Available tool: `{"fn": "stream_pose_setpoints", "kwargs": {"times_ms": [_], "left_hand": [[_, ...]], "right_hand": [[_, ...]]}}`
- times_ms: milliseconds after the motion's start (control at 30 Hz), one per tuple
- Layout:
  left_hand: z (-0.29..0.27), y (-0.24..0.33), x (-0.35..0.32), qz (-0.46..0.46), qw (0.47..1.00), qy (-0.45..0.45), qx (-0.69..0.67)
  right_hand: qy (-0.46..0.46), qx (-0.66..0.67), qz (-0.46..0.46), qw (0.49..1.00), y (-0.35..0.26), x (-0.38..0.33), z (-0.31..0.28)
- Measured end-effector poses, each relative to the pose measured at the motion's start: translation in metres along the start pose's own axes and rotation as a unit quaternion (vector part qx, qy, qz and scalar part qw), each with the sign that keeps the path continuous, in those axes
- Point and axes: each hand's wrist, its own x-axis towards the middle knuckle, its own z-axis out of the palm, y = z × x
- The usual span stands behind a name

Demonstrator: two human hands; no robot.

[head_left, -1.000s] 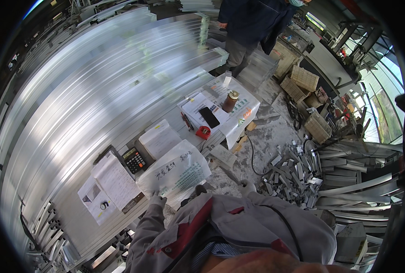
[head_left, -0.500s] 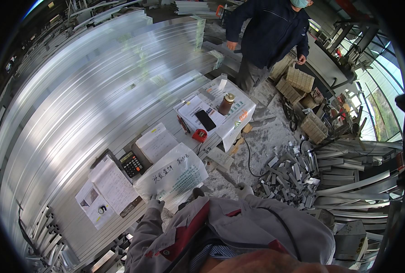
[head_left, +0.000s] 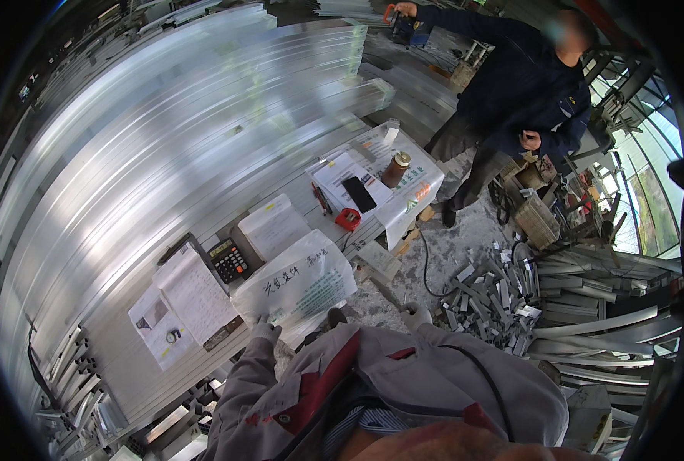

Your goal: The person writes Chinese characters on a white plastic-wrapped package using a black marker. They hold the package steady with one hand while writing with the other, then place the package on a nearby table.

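From the wearer's viewpoint, looking down: a person in a grey jacket with red trim stands at a grey, slatted metal desk [head_left: 111, 361]. A translucent plastic sheet [head_left: 303, 280], with dark handwriting and green print, lies at the desk's near edge, ahead of the hands and mostly between them from left to right. The gloved left hand [head_left: 266, 332] is at the sheet's lower left corner, fingers partly curled; whether it grips the plastic or only rests against it cannot be told. The gloved right hand [head_left: 415, 316] is apart from the sheet, to its right and low over the littered floor [head_left: 453, 219]. It looks loosely curled; its grip cannot be made out, though a dark strip [head_left: 386, 292] runs up to it.

Just beyond the sheet lies an open notebook [head_left: 274, 229], with a black calculator [head_left: 227, 261] beside it. Handwritten pages [head_left: 196, 296] and a loose printed paper [head_left: 151, 323] lie farther left. Past the sheet's right end are a red tape measure [head_left: 348, 220], a black phone [head_left: 359, 194] on papers, and a brown bottle [head_left: 395, 169] on a white printed cover [head_left: 419, 188]. Long silvery profiles [head_left: 165, 138] fill the far left. Metal offcuts [head_left: 495, 296] are heaped on the right. In the background, a masked co-worker [head_left: 503, 84] in dark clothes stretches one arm out sideways.
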Motion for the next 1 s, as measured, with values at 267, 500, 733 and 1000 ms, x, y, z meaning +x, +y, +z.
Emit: {"fn": "stream_pose_setpoints", "kwargs": {"times_ms": [267, 500, 733, 1000], "left_hand": [[-0.003, -0.001, 0.003, -0.003, 0.997, -0.048, 0.053], [-0.005, 0.002, 0.006, -0.026, 0.996, -0.062, 0.056], [-0.006, 0.005, 0.001, -0.019, 0.998, -0.043, 0.036], [-0.017, 0.016, -0.006, -0.02, 0.998, -0.042, 0.039]], "right_hand": [[-0.012, 0.007, 0.013, 1.0, -0.014, -0.004, -0.005], [-0.004, -0.001, 0.039, 0.999, -0.032, -0.006, -0.008], [0.021, 0.025, -0.027, 0.999, -0.043, -0.014, -0.011], [-0.001, 0.052, -0.019, 0.998, -0.077, 0.003, -0.014]]}}
